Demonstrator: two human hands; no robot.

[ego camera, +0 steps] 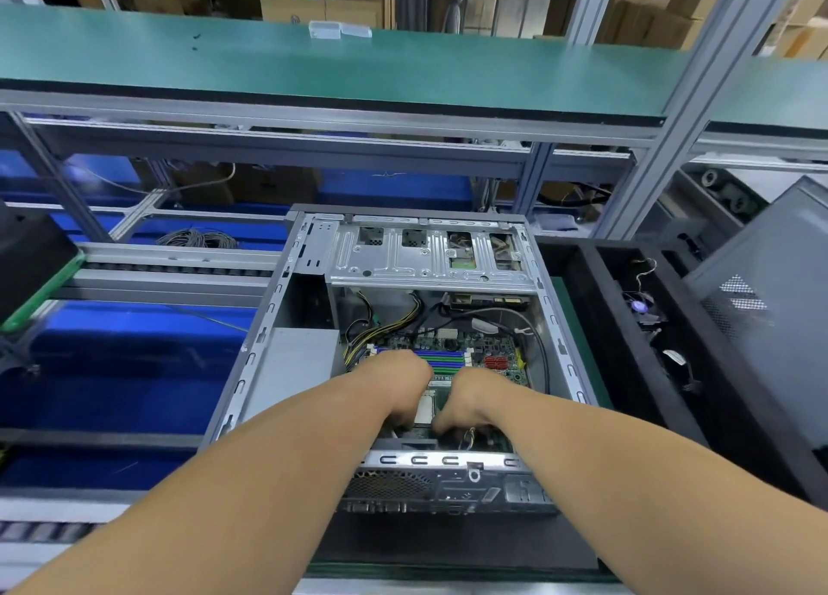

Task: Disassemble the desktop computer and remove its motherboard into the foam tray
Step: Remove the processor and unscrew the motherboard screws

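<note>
Both bare forearms extend forward and converge, the left hand [398, 381] and right hand [466, 397] side by side, knuckles up, fingers curled downward (fingertips hidden, grip undeterminable).

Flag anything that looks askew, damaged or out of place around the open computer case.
Nothing looks damaged. The computer case lies open, its motherboard still inside with cables draped loosely across it. To the right, a detached side panel leans tilted beside the foam tray. Both hands reach inside the case.
</note>
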